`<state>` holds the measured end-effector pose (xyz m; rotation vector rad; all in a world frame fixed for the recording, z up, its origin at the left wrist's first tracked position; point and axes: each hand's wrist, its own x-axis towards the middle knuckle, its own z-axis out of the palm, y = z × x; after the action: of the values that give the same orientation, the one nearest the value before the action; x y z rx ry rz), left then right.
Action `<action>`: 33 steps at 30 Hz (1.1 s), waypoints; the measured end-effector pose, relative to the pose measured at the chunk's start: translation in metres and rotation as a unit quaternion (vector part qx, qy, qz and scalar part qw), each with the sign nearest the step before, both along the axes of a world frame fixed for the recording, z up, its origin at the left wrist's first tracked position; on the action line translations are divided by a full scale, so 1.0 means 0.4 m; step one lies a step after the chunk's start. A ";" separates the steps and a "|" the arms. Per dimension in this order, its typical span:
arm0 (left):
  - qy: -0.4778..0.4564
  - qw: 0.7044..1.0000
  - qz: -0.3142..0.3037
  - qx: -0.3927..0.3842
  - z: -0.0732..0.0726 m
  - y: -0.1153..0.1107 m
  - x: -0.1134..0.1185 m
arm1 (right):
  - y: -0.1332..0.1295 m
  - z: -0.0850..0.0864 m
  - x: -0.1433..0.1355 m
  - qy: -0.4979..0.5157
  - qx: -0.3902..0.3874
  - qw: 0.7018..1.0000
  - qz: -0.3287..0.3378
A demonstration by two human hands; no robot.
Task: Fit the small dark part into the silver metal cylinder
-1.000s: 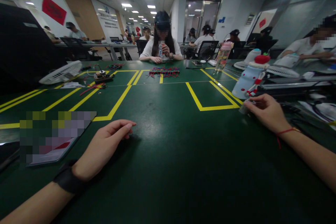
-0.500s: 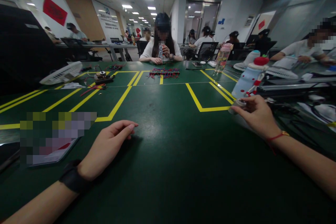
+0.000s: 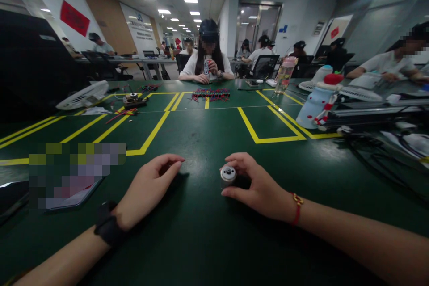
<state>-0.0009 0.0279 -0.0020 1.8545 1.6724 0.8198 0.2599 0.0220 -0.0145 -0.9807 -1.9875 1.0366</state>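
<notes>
A small silver cylindrical motor (image 3: 228, 177) stands upright near the middle of the table, its round end with a short shaft facing up. My right hand (image 3: 258, 184) curls around it from the right, thumb on the near side and fingertips on the far side. To the left, my left hand (image 3: 152, 183) rests at the green table (image 3: 201, 241) with loosely bent fingers and a gap behind the thumb. Nothing shows in it, though its inner fingers are partly hidden.
A phone-like slab (image 3: 73, 194), partly pixelated, lies left. Ahead sits a row of red and blue wired parts (image 3: 211, 94), with a person holding a can behind it. A blue bottle (image 3: 313, 105), black cables (image 3: 378, 161) and a white fan (image 3: 83, 96) flank the yellow-taped areas.
My right hand has brought the motor from beside the blue bottle leftward and nearer, to the table's middle. My left hand has shifted slightly right, its thumb and forefinger a little more parted.
</notes>
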 end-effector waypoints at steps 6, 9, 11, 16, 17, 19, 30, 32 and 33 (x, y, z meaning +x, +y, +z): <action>0.013 0.978 -0.180 0.100 0.066 -0.025 0.145 | 0.009 -0.008 -0.001 0.069 -0.053 0.996 0.021; 0.020 0.974 -0.202 0.104 0.087 -0.026 0.185 | 0.008 -0.007 -0.003 0.072 -0.060 0.995 0.031; 0.011 0.975 -0.196 0.108 0.093 -0.024 0.189 | 0.007 -0.004 -0.003 0.066 -0.061 0.995 0.032; -0.021 0.982 -0.147 0.118 0.086 -0.014 0.153 | 0.008 0.000 -0.001 0.029 -0.033 0.999 0.020; -0.014 0.983 -0.147 0.106 0.078 -0.012 0.144 | 0.009 0.000 -0.001 0.023 -0.028 0.999 0.018; 0.011 0.984 -0.163 0.069 0.057 -0.007 0.130 | 0.011 -0.001 0.001 0.018 -0.023 0.999 0.019; 0.046 0.985 -0.165 -0.016 0.030 -0.006 0.099 | 0.029 0.009 0.032 0.064 -0.040 0.996 -0.046; 0.026 0.993 -0.118 -0.019 0.042 0.000 0.059 | 0.062 0.023 0.095 0.060 -0.018 0.990 -0.126; 0.019 0.996 -0.088 -0.021 0.044 0.003 0.035 | 0.081 0.030 0.140 0.027 0.009 0.983 -0.179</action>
<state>0.0130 0.0292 0.0156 1.9669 1.5096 0.6750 0.3158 0.0546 -0.0025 -1.2326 -1.6916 0.8327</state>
